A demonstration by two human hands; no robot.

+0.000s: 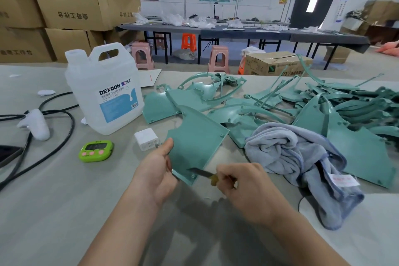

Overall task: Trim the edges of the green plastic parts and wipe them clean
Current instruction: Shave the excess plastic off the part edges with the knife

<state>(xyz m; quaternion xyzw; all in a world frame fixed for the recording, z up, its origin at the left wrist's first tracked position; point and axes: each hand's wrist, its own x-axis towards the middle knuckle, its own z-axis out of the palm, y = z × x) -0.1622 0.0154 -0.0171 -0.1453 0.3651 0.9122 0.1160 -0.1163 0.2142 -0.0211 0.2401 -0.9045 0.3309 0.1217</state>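
Holding a flat teal-green plastic panel (194, 138) clear of the pale grey table (54, 201), the left hand (157, 170) pinches its left edge. The thumb lies on the upper face and the fingers curl underneath, which turns the panel's near corner toward the tool. This panel sits to the right of the translucent white plastic jug with the blue label (103, 93) and nearer the person than it.

The right hand (244, 183) is clamped round a small knife with a yellowish handle and dark blade (205, 174), and the blade lies across that near corner, close to the rim. Judging from this, trimming is the step in hand and the wipe has not yet come for this piece.

Farther right of the jug, a crumpled grey-blue towel (291, 153) lies partly over other parts, handy for the knife hand. Behind the towel, a loose heap of green panels and curved strips (323, 101) spreads from just beside the jug's right flank outward.

In front of the jug sit a lime-green digital timer (96, 150) and a white charger block (146, 138), the block just beside the held panel's left edge. Left of the jug lie a white handheld controller (36, 124) and looping black cables (64, 134).

Nothing blocks the blade. The left fingers under the corner seem the likeliest hazard if the knife slips.
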